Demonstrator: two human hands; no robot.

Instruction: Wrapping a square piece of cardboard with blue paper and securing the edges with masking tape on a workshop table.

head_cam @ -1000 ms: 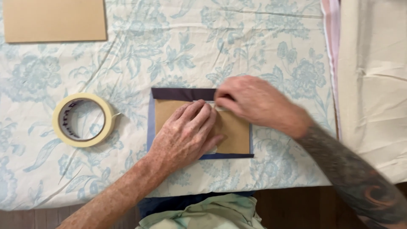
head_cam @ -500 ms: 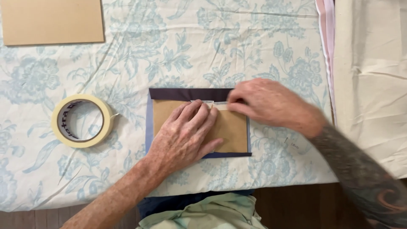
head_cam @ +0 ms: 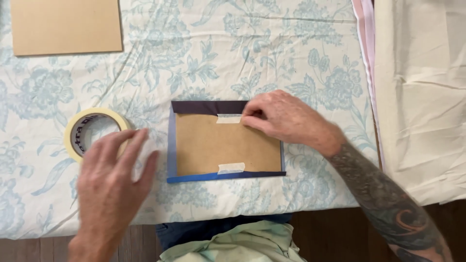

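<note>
Brown board point(head_cam: 228, 148) sits roughly in the middle of the flowery tablecloth point(head_cam: 272, 53), wrapped in dark blue fabric point(head_cam: 209, 106) folded over its edges, so you only see a blue border around it. Two short strips of masking tape hold the folds down: top strip point(head_cam: 228, 119) on the upper flap, bottom strip point(head_cam: 231, 168) on the lower one.

Looks to me like the taping-down stage, with top and bottom tacked and the two side folds untaped. The right hand point(head_cam: 286, 119) is lying on the board's upper right corner, fingertips pinched loosely together right at the end of the top strip, pressing it flat rather than gripping anything. The left hand point(head_cam: 114, 177) is off the board entirely, fingers spread wide and holding nothing, hovering over the cloth just left of the board with its fingertips at the edge of the tape roll point(head_cam: 92, 133).

My guess for what's needed next: a fresh piece off that roll, while the right hand pins the board so the fabric doesn't slip.

A second plain board point(head_cam: 65, 26) lies at the far left corner, well apart, and cream cloth point(head_cam: 422, 97) lies along the right.
</note>
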